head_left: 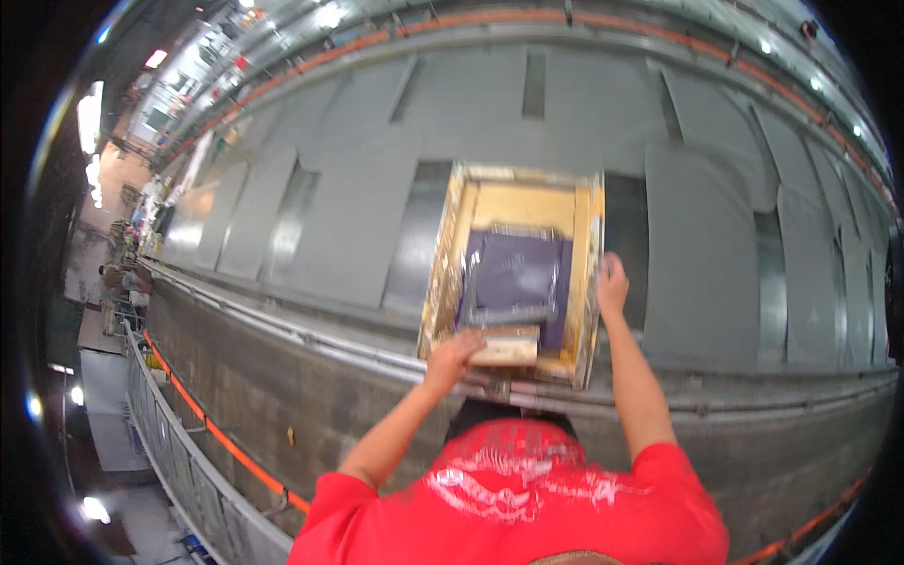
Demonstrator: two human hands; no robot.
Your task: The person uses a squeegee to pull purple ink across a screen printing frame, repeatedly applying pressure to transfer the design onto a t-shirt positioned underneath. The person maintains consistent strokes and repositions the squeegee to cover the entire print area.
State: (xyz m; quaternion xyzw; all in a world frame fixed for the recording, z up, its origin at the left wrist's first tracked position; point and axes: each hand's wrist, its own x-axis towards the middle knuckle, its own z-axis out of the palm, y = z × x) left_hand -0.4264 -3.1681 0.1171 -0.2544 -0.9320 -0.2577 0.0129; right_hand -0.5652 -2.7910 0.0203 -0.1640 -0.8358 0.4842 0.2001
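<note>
At the near left corner of a rectangular frame with worn, yellowish rails (443, 254), the left hand (457, 356) is narrowed round the left end of a pale, straight-edged wooden bar (508, 347), its fingers bent over it. This bar lies crosswise inside the frame's near end. Beyond it, a dark purple, roughly rectangular patch (513, 273) with a glossy outline fills the middle of the frame, and a plain yellow band shows past its far edge. The frame rests at the near edge of a long table, over flat grey sheets (348, 207) and dark bare strips (428, 212). On its right rail, the right hand (612, 282) is curled nearly into a fist, touching or just beside the outer edge.

Toward the left rim, another person (113, 276) is too small and bent by the lens to make out. The left thumb is hard to see, and the bar's left end is covered by the hand. White print on the red short-sleeved shirt (508, 490) is blurred. Whether the right fingers grip the rail, I cannot tell; their undersides are hidden.
</note>
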